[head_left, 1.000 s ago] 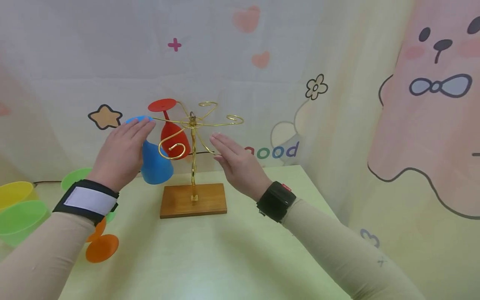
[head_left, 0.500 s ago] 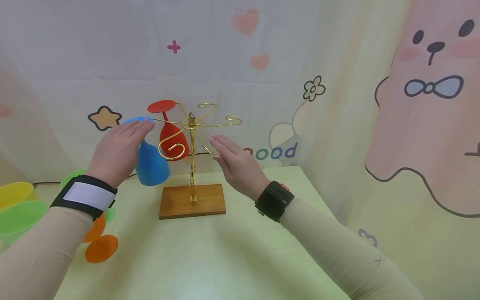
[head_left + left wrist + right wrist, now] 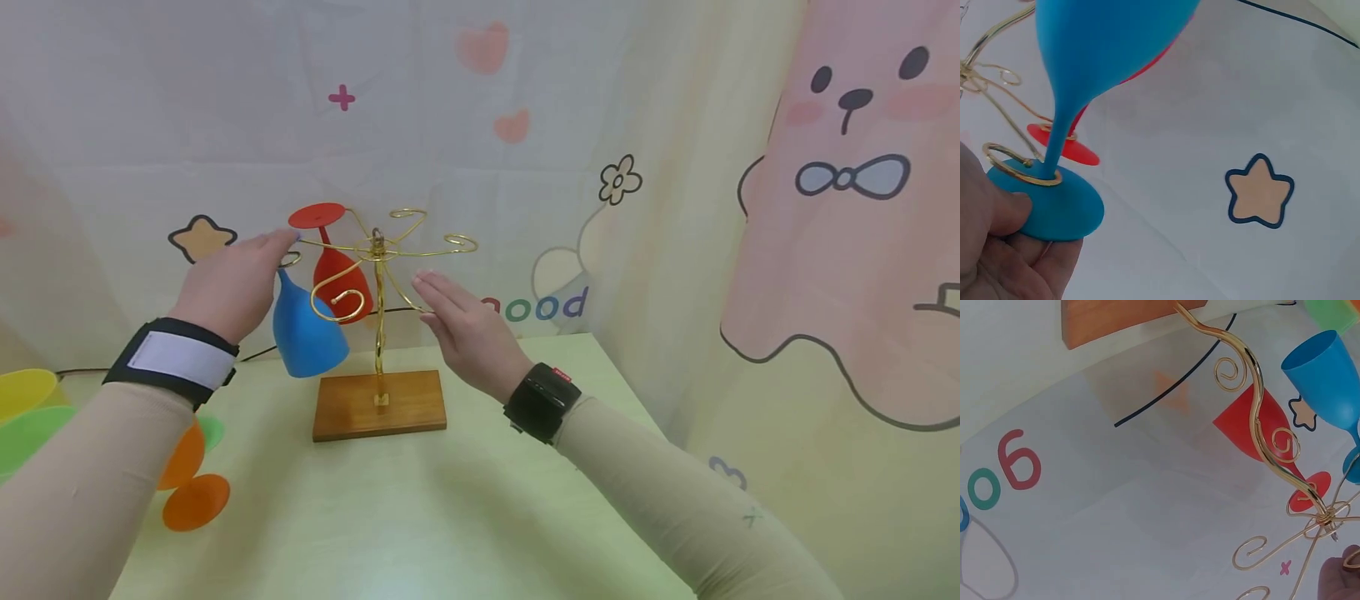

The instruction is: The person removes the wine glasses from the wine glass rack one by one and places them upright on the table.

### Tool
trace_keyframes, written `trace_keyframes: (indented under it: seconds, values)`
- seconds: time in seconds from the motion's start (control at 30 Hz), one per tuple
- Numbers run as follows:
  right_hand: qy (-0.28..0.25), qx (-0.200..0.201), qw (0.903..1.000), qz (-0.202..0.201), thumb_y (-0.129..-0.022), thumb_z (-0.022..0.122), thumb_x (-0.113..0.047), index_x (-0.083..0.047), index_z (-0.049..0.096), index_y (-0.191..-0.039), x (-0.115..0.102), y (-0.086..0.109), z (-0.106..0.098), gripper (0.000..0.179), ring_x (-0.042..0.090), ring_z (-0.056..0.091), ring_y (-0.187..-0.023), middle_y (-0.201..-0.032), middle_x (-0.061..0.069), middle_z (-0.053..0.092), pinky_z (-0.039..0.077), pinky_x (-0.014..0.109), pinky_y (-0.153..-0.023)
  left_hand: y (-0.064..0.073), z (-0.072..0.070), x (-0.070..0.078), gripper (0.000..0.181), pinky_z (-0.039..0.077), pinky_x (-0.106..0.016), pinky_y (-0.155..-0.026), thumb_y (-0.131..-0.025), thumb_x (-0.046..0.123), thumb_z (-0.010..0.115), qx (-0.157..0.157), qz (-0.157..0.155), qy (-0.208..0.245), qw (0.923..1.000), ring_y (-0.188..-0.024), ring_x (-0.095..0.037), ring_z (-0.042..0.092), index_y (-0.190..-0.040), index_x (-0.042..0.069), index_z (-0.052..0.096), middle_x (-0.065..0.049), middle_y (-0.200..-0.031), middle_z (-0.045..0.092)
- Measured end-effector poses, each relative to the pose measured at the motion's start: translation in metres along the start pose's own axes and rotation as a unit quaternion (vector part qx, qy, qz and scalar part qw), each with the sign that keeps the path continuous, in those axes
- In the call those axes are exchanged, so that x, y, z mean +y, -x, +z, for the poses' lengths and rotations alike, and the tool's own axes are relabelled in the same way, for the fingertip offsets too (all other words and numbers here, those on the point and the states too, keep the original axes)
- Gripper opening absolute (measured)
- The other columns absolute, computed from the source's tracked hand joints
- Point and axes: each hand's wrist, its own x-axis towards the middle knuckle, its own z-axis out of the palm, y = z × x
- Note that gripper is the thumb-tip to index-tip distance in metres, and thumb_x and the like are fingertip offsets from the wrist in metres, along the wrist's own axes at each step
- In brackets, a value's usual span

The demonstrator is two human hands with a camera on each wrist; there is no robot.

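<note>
The left hand [image 3: 232, 283] pinches the foot of an upside-down blue glass [image 3: 311, 333] between thumb and fingers, its stem inside a loop of the gold rack [image 3: 379, 325]. Just right of that hand and farther back hangs a red glass [image 3: 354, 283], partly crossed by a curled rack arm that stands between the two hands. The right hand [image 3: 476, 337] holds another arm's end. Below and between the hands, the wooden base [image 3: 405, 408] rests on the worktop [image 3: 420, 517]. An orange glass [image 3: 197, 502] lies below the left hand, partly hidden by the forearm; yellow [image 3: 26, 392] and green [image 3: 30, 433] glasses sit farther left.
</note>
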Motion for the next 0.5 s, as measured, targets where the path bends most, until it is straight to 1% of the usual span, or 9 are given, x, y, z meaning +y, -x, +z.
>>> trace_keyframes:
  seconds: [0.03,0.1,0.27,0.33,0.4,0.5]
  values:
    - [0.001,0.000,1.0000,0.001,-0.096,0.056,-0.016,-0.005,0.046,-0.141,0.000,0.000,0.000,0.047,0.013,0.036,-0.133,-0.141,0.012,0.051,0.048,0.034,-0.101,-0.002,-0.001,0.002,0.052,0.053,-0.061,-0.082,-0.091,-0.005,0.054,-0.009,-0.010,0.003,0.9999,-0.108,-0.048,0.054,-0.141,0.000,0.041,-0.032,-0.128,0.055]
    - [0.001,0.000,1.0000,0.001,-0.096,0.056,-0.016,-0.005,0.047,-0.140,0.000,0.001,0.001,0.047,0.013,0.036,-0.133,-0.141,0.012,0.051,0.048,0.035,-0.100,-0.006,-0.002,0.006,0.050,0.053,-0.061,-0.082,-0.092,-0.005,0.052,-0.016,-0.021,0.012,0.9996,-0.107,-0.049,0.054,-0.141,-0.001,0.041,-0.031,-0.129,0.055]
    - [0.003,0.000,1.0000,-0.001,-0.095,0.057,-0.015,-0.005,0.047,-0.140,0.000,0.000,0.001,0.047,0.014,0.037,-0.133,-0.141,0.012,0.052,0.049,0.034,-0.100,-0.010,0.001,0.012,0.049,0.053,-0.060,-0.083,-0.093,-0.006,0.047,-0.011,-0.037,0.042,0.9984,-0.108,-0.048,0.054,-0.142,-0.001,0.041,-0.030,-0.131,0.054]
    - [0.005,-0.001,1.0000,0.000,-0.095,0.058,-0.015,-0.005,0.047,-0.140,-0.001,0.000,0.002,0.048,0.014,0.037,-0.133,-0.141,0.012,0.052,0.049,0.034,-0.099,-0.012,0.003,0.014,0.050,0.054,-0.060,-0.083,-0.093,-0.005,0.047,-0.006,-0.035,0.049,0.9982,-0.107,-0.048,0.055,-0.142,0.001,0.041,-0.029,-0.130,0.055]
    - [0.008,-0.003,1.0000,0.000,-0.095,0.057,-0.015,-0.005,0.047,-0.140,0.000,0.000,0.002,0.048,0.014,0.036,-0.133,-0.141,0.012,0.051,0.048,0.034,-0.100,-0.013,0.006,0.017,0.050,0.054,-0.059,-0.082,-0.092,-0.005,0.050,-0.001,-0.026,0.049,0.9985,-0.105,-0.046,0.056,-0.141,0.002,0.043,-0.028,-0.127,0.058]
    - [0.007,-0.002,1.0000,-0.001,-0.095,0.058,-0.014,-0.005,0.047,-0.140,0.001,0.001,0.002,0.048,0.014,0.037,-0.133,-0.141,0.012,0.051,0.049,0.034,-0.100,-0.014,0.010,0.020,0.051,0.053,-0.060,-0.085,-0.089,-0.006,0.056,0.009,0.002,0.043,0.9990,-0.108,-0.045,0.055,-0.138,0.001,0.046,-0.028,-0.125,0.060]
